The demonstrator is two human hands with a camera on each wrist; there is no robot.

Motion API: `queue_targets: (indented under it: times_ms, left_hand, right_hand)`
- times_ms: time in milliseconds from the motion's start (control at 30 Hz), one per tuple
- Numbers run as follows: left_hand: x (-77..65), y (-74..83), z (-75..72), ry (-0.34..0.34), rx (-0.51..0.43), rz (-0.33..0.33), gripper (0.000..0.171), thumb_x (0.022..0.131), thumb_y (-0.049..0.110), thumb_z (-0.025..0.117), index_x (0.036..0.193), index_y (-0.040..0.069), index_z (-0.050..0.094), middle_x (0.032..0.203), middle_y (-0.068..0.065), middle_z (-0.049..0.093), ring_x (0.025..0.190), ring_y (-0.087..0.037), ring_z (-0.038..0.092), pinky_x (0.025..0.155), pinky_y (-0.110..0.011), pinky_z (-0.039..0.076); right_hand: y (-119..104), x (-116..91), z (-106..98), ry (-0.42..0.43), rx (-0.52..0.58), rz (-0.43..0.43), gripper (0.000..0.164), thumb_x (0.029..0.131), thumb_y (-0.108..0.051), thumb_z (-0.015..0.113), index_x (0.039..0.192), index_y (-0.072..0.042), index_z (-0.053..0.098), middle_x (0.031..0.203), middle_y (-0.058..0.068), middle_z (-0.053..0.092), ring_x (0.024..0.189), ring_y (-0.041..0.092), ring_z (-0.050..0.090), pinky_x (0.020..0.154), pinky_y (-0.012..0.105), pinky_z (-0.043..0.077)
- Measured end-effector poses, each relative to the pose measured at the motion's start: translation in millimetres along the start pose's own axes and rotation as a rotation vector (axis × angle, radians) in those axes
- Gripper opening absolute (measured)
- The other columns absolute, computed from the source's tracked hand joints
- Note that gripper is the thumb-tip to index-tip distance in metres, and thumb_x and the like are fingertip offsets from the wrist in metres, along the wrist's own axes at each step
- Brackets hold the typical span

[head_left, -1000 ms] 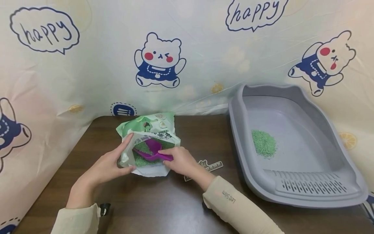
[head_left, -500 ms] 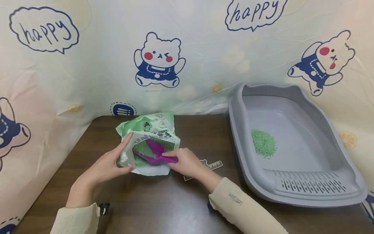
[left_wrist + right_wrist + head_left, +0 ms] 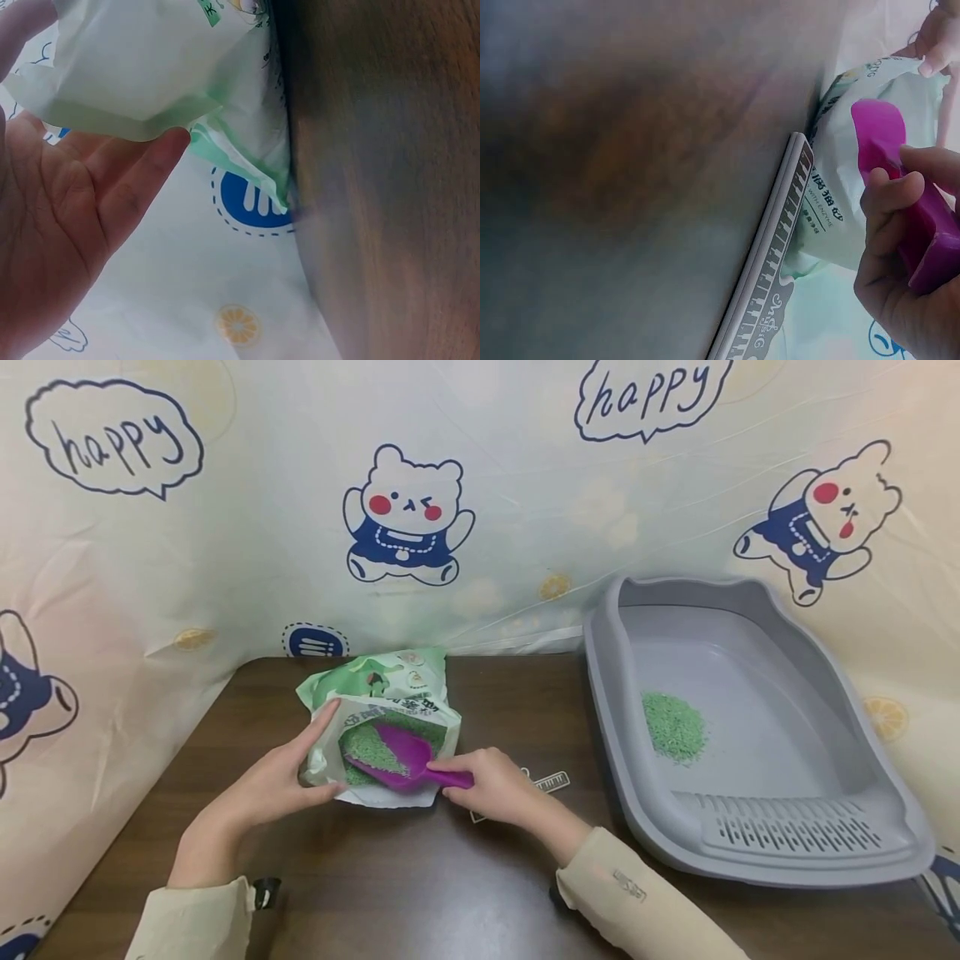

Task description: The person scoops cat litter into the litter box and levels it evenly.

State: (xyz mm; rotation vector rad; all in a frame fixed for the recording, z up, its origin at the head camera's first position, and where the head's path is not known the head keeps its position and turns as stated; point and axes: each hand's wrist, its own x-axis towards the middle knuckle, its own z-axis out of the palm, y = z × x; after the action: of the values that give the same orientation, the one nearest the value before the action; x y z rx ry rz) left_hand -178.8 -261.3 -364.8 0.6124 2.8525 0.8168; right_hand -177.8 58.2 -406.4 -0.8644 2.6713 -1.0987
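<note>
My left hand grips the left side of an open cat litter bag, thumb by the lower rim and fingers along the outer wall. The left wrist view shows those fingers against the pale bag. With my right hand I hold the handle of a purple scoop, thumb on top and fingers curled round it. Green litter pellets lie in the scoop's bowl, which is at the mouth of the bag. In the right wrist view the scoop overlaps the bag's wall.
A large grey litter box stands at the right, with a small heap of green litter inside. A piano-key ruler lies on the dark wooden table, partly behind my right hand. A printed cloth hangs behind.
My right hand has drawn the scoop back toward the right and the front of the bag's mouth; its litter-filled bowl shows more. The left hand stays at the bag.
</note>
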Motion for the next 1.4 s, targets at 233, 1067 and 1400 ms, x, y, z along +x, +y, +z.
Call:
queue_targets:
  times_ms: [233,1067,1400]
  left_hand:
    - [0.9,-4.0,1.5,0.027,-0.003,0.003,0.108,0.083,0.036,0.079,0.160,0.035,0.003,0.159,-0.024,0.030,0.121,-0.044,0.056,0.096,-0.063,0.045]
    - [-1.0,-9.7,1.9,0.013,-0.020,-0.071,0.103,0.084,0.043,0.076,0.158,0.044,0.004,0.149,-0.027,0.042,0.113,-0.042,0.057,0.088,-0.063,0.049]
    - [-0.8,-8.8,0.6,-0.001,-0.029,-0.080,0.103,0.085,0.043,0.075,0.158,0.043,0.003,0.147,-0.028,0.043,0.112,-0.042,0.058,0.086,-0.062,0.050]
  right_hand:
    - [-2,-10,-6,0.019,0.013,-0.021,0.040,0.091,-0.016,0.071,0.131,-0.021,0.067,0.088,0.001,0.074,0.047,0.003,0.039,0.050,0.020,0.039]
    - [-14,-40,-36,0.106,0.038,-0.074,0.038,0.089,-0.014,0.074,0.127,-0.019,0.070,0.105,0.003,0.076,0.070,0.005,0.060,0.060,0.020,0.052]
    - [-22,-43,-49,0.080,0.044,-0.096,0.039,0.089,-0.011,0.073,0.127,-0.017,0.070,0.106,0.002,0.077,0.065,0.000,0.056,0.057,0.020,0.051]
